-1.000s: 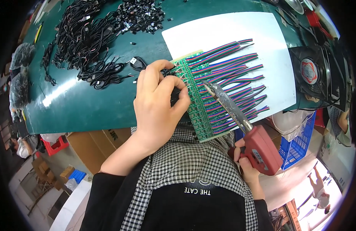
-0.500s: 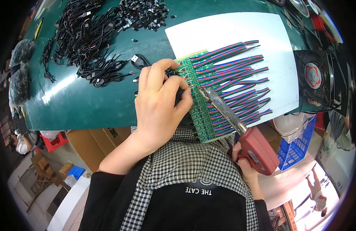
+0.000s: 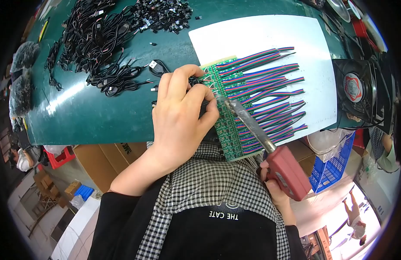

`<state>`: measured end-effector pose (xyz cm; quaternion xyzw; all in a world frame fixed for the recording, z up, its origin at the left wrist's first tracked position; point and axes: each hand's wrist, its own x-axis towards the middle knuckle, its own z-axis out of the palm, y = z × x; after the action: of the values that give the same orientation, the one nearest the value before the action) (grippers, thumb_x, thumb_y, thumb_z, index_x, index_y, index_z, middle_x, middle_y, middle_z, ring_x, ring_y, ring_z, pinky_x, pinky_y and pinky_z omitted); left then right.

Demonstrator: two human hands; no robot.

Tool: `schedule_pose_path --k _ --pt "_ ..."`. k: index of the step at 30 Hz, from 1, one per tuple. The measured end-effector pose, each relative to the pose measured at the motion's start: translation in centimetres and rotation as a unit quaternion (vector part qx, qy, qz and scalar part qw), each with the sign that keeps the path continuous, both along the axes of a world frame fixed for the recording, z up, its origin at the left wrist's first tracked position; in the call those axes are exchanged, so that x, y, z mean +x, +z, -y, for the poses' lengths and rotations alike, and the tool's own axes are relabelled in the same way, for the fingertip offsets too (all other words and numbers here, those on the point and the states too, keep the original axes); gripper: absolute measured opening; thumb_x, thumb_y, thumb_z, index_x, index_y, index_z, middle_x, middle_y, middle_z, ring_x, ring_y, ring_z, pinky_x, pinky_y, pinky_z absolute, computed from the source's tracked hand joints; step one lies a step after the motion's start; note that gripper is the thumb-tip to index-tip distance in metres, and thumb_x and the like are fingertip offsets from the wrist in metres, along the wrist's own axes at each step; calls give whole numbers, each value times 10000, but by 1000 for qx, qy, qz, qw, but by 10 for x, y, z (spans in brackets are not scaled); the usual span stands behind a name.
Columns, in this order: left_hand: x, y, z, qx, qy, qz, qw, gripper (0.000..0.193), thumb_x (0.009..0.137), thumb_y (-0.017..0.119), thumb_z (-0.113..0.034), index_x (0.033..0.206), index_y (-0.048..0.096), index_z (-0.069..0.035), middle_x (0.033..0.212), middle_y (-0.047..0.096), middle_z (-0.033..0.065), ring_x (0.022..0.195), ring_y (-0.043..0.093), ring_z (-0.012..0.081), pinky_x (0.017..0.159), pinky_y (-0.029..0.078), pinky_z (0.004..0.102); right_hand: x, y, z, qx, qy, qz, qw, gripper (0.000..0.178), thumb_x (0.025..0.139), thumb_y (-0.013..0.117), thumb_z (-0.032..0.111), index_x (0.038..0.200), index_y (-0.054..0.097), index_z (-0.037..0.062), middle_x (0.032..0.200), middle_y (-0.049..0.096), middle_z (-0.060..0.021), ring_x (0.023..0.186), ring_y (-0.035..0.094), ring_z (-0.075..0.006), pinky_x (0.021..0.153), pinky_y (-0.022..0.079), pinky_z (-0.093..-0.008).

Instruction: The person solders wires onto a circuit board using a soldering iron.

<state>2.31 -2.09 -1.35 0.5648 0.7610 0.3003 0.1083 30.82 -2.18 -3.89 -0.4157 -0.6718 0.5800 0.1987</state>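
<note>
Green bench (image 3: 100, 112), circuit board (image 3: 228, 143) shifted left

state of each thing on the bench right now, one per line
left hand: pressed on the circuit board's edge, pinching a black wire
right hand: gripping the soldering iron
soldering iron: tip down on the board
circuit board: flat, striped wires attached
fan: cannot tell if spinning
</note>
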Motion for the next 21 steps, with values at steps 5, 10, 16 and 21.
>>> schedule_pose_path --k 5,10,16,21 --pt "0 0 0 -1 1 0 1000 156 641 673 4 757 586 -54 1068 538 71 834 455 223 759 407 325 -20 18 -5 -152 -119 -92 977 751 686 809 283 1243 476 -95 847 653 -84 579 574 -128 582 455 -242" --pt "0 0 -1 0 -1 -10 1000 156 641 675 0 756 583 -54 1069 537 71 846 455 226 758 408 328 -20 20 -5 -163 -117 -79 976 783 668 817 276 1251 456 -102 871 658 -87 580 567 -119 573 447 -240" --pt "0 2 0 4 2 12 1000 144 650 692 -4 757 607 -48 1050 549 68 844 462 221 756 407 323 -22 22 -7 -184 -119 -123 968 802 691 821 273 1275 421 -104 920 663 -113 597 567 -125 562 445 -234" --pt "-10 5 2 10 -40 26 999 141 659 697 -11 771 622 -54 1034 552 60 847 478 224 762 421 344 -22 22 -5 -239 -145 -180 943 824 691 834 257 1289 389 -94 954 665 -146 621 574 -141 564 465 -242"
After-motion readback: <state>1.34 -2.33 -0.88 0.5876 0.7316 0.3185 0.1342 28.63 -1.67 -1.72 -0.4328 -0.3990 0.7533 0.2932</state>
